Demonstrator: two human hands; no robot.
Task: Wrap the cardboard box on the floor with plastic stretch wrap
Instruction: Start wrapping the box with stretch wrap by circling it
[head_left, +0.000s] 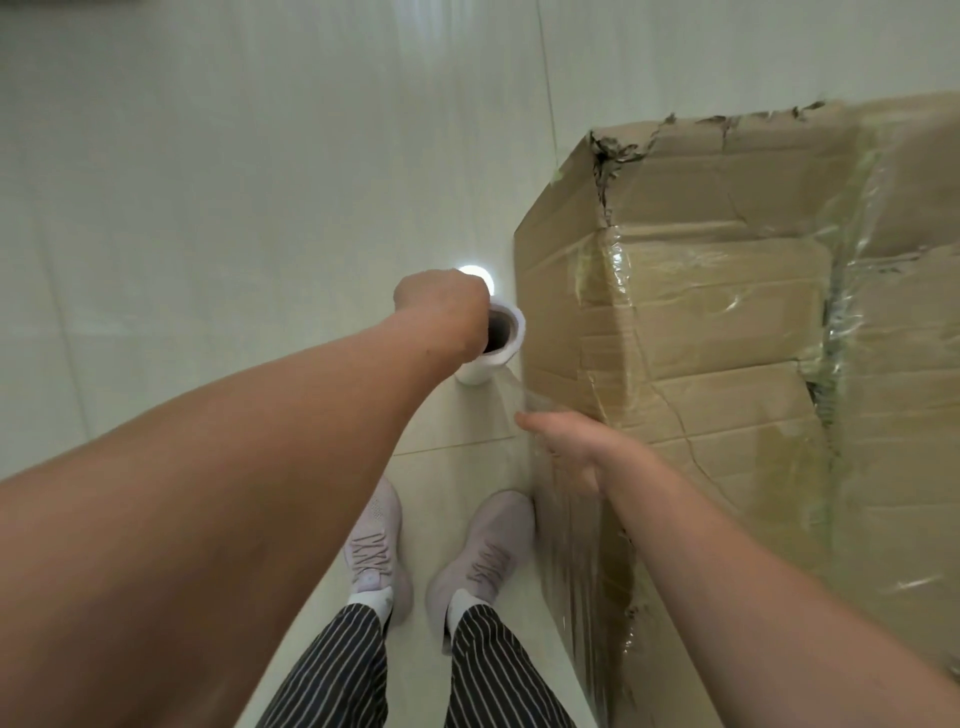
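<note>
The shoes (483, 551) are set just beside the base of the box (701, 312), which stands on the floor (208, 182) at the right. Film (571, 561) already lies on its near side and in bands across its top. This film is pressed to the cardboard by the right hand (566, 447), fingers held straight. From there a short span is drawn to the roll (498, 353), held upright close to the box's side. The left hand (441, 312) is curled over its top rim in a grip. Whether the roll touches the floor cannot be told.

The span is best held taut, with the roll upright and close to the cardboard as it is carried toward the far corner. The flat hand should be slid behind it to smooth the film. The feet will likely need to be moved clear first. At the far corner the cardboard is torn and ragged, so the film may be snagged there. Beyond the roll, a glare (475, 273) is reflected by the glossy floor.
</note>
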